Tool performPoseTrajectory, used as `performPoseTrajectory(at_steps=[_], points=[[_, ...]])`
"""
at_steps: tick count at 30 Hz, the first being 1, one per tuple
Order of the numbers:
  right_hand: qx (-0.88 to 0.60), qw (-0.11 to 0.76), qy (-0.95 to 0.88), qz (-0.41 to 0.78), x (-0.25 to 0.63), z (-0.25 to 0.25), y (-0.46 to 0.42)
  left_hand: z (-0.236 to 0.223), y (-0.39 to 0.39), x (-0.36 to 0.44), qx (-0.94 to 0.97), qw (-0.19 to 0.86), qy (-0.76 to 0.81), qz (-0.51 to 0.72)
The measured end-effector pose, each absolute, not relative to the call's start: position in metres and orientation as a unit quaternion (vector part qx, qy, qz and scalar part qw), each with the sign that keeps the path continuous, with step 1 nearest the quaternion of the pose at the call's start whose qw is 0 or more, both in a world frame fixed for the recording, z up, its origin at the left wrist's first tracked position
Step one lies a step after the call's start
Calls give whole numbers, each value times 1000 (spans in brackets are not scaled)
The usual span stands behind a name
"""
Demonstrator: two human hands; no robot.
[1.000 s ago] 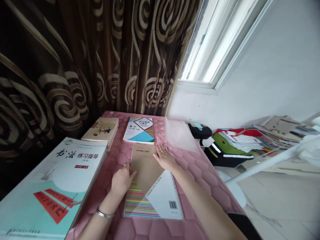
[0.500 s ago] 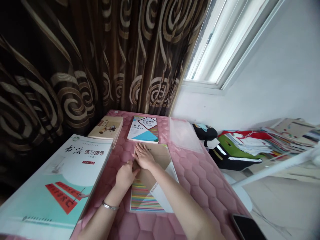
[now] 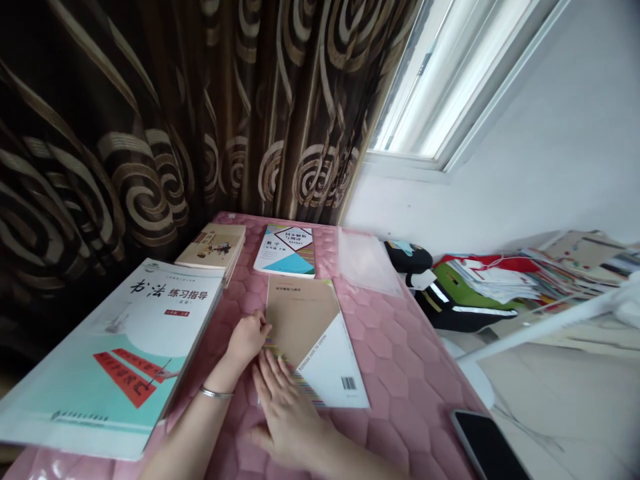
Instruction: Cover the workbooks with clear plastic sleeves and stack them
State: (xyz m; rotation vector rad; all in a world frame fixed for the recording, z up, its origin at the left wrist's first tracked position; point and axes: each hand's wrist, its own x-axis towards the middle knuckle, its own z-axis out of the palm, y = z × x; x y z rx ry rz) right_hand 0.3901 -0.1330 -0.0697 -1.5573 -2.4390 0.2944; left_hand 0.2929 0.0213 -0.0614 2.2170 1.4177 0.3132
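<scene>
Paper-covered tan-and-white book (image 3: 303, 320), flat on pink quilted padding (image 3: 395, 373), long axis pointing away; left hand (image 3: 246, 341), fingers curled, clamping indeterminable, and right hand (image 3: 291, 415), fingers extended, both touch its left side.

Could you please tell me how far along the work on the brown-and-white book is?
The brown-and-white book already lies flat and closed, barcode side up. In hand is its left edge: the curled left hand is at it, and the right hand is spread over its lower part. With both hands there, that edge looks unfinished. The clear sheet lies apart, untouched; whether it is still needed, I cannot tell.
</scene>
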Motion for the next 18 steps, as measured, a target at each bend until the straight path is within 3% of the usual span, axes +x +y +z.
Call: performPoseTrajectory(at_steps=[6, 12, 18], points=[[-481, 98, -868, 74, 396, -59, -136, -65, 23, 293, 804, 249, 521, 143], [-616, 44, -785, -47, 396, -88, -142, -67, 25, 292, 799, 259, 519, 154], [-595, 54, -788, -148, 380, -96, -151, -65, 25, 292, 788, 272, 529, 161]])
